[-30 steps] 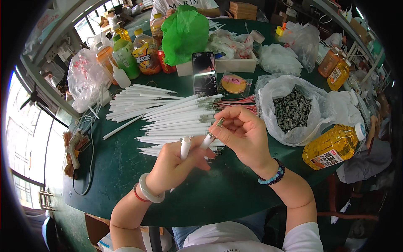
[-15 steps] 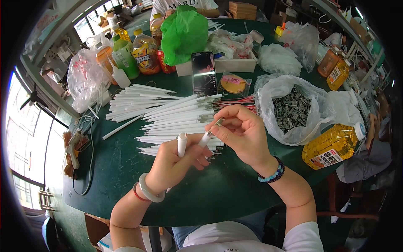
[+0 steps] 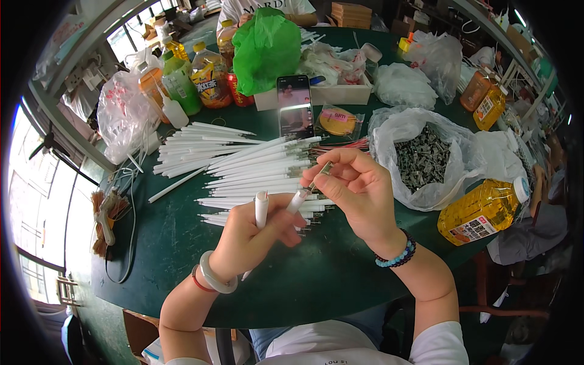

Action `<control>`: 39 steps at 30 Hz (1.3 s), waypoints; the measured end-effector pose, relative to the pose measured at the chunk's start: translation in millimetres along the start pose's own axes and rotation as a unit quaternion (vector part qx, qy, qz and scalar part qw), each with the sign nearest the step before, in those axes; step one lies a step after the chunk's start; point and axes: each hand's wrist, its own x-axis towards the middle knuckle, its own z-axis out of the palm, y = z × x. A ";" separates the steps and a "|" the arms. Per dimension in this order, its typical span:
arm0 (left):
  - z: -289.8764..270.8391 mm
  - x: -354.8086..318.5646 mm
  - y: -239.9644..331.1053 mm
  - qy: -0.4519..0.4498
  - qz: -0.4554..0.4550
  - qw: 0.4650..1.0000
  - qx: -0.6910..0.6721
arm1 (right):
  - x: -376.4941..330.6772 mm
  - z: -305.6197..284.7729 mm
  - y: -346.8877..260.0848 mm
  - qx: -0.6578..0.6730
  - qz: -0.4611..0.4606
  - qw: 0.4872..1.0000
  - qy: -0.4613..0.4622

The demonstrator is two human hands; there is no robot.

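Observation:
My left hand grips two white tubes upright over the green table; one tube tip sticks up above the fist, the other leans right. My right hand pinches a small metal piece at the tip of that leaning tube. Behind both hands lies a pile of several white tubes, some with metal ends. A clear bag of small dark metal parts sits open just right of my right hand.
A phone stands against a white box. A green bag, drink bottles and plastic bags line the far side. A yellow oil bottle lies at the right. Another person sits across the table.
The right hand has shifted slightly, keeping the metal piece at the tube tip. The left hand holds the tubes in almost the same place.

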 end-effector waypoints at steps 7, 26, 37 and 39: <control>-1.2 0.3 2.2 0.005 0.000 1.000 0.000 | -3.2 0.8 -0.2 -0.026 0.034 0.999 -0.012; 0.4 -1.9 0.5 -0.005 0.014 1.000 0.019 | -3.1 -3.2 -1.0 -0.131 0.042 0.990 -0.037; 0.9 -3.8 3.2 -0.004 0.027 0.999 0.016 | 1.1 -8.2 -1.6 -0.065 0.050 0.993 -0.080; 0.4 -3.3 4.8 -0.007 0.016 1.000 0.000 | 1.1 -8.0 -1.5 -0.049 0.059 0.993 -0.085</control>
